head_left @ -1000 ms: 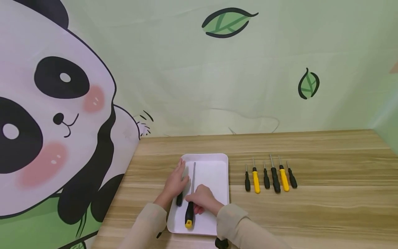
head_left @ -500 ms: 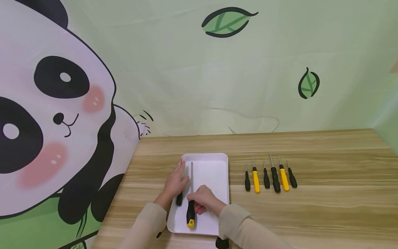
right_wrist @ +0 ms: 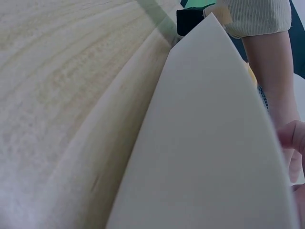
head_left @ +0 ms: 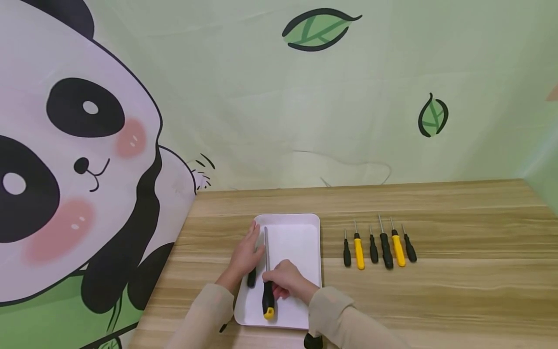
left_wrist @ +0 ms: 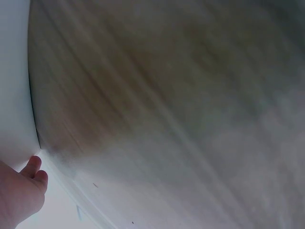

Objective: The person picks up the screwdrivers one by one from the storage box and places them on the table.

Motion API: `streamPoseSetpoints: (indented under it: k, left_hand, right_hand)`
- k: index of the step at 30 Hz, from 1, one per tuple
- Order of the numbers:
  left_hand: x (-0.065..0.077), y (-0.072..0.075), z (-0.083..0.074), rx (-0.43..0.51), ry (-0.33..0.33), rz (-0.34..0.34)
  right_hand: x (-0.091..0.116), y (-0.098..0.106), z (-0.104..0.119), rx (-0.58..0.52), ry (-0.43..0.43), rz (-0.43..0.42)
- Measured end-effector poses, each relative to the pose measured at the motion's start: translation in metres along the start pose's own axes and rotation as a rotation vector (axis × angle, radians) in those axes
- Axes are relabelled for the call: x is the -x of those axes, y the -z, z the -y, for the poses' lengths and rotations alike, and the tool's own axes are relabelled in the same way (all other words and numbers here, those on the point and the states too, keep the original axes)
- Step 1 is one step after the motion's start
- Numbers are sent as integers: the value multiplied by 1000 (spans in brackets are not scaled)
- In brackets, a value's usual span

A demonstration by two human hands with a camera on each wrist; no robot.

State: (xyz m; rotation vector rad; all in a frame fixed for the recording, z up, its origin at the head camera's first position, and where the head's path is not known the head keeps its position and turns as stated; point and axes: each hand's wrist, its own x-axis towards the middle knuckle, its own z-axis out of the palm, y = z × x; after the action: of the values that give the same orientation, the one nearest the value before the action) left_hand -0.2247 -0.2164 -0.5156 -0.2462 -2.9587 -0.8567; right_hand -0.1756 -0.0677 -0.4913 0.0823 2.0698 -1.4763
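A white tray (head_left: 302, 237) lies on the wooden table. Inside it, my right hand (head_left: 288, 279) pinches a large screwdriver (head_left: 268, 299) between thumb and fingers, close to where the black handle meets the shaft. The yellow handle end points toward me and the long shaft runs to the tray's far side. My left hand (head_left: 245, 252) rests along the tray's left rim, fingers fairly straight and pointing away. A second black handle (head_left: 251, 278) shows in the tray beside that hand, its front part hidden under the fingers. In the right wrist view the tray's side (right_wrist: 200, 143) covers most of the right hand.
To the right of the tray, several smaller screwdrivers lie in a row, tips away from me, among them a yellow one (head_left: 359, 253) and a larger black one (head_left: 386, 251). A green backdrop (head_left: 244, 121) with a panda stands behind the table.
The large screwdriver's tip has swung a little left and its yellow end slightly right, so it lies straighter beside the second handle. The left hand has stayed at the rim.
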Motion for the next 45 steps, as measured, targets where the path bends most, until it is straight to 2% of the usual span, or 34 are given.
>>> streamPoseSetpoints:
  k: [17, 34, 45]
  left_hand:
    - [-2, 0, 0, 14, 23, 12]
    - [-2, 1, -2, 0, 50, 33]
    - [0, 1, -2, 9, 26, 12]
  right_hand:
    - [-3, 9, 2, -48, -4, -17]
    - [1, 22, 7, -123, 56, -8]
    - [4, 29, 9, -182, 136, -26]
